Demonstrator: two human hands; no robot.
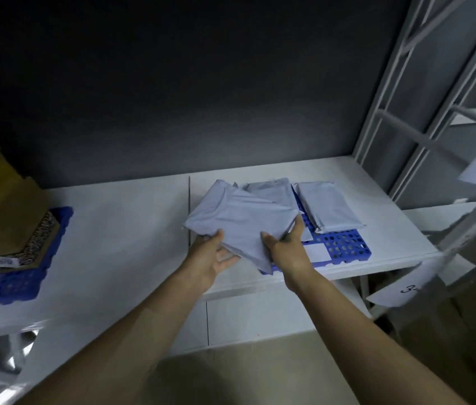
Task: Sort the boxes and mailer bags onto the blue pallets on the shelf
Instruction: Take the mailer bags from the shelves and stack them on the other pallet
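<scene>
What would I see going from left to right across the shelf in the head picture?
Cardboard boxes, left hand, right hand, flat mailer bag, white shelf frame. Both hands grip the held mailer bag.

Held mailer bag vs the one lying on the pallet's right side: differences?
The held mailer bag is gripped by the left hand and right hand; the right-side mailer bag lies untouched on the blue pallet. The held bag is skewed, a corner pointing at the person; the right-side one lines up with the pallet's edge. Both are plain grey.
</scene>
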